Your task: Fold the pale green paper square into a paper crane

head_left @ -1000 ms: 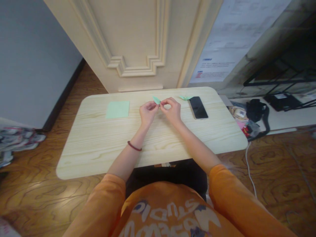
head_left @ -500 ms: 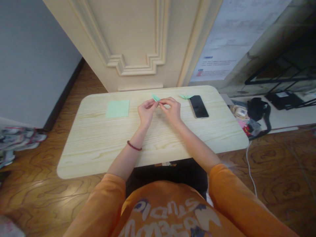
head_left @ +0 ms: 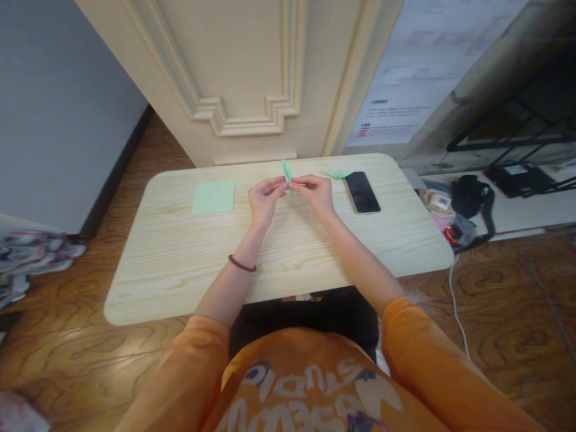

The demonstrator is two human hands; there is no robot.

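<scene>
A narrow piece of folded green paper [head_left: 287, 171] stands upright between my two hands, above the back middle of the table. My left hand [head_left: 265, 199] pinches it from the left side with thumb and fingers. From the right, my right hand [head_left: 317, 193] pinches the same paper. A small part of the paper shows below the fingertips; the rest of its lower end is hidden by them. On the left lies a square of light green paper [head_left: 214, 197]. A small folded green paper figure [head_left: 338, 174] rests at the back right, against the phone.
The pale wood-grain table [head_left: 180, 258] has rounded corners and stands close to a cream panelled door [head_left: 238, 60]. A black phone [head_left: 362, 192] lies at its right. Beyond the right edge, a low shelf [head_left: 513, 210] holds bags and small items. A white cable [head_left: 455, 306] hangs down there.
The folded paper has turned from slanting to nearly upright, and more of it shows, including a bit below the fingers. My hands have shifted slightly apart.
</scene>
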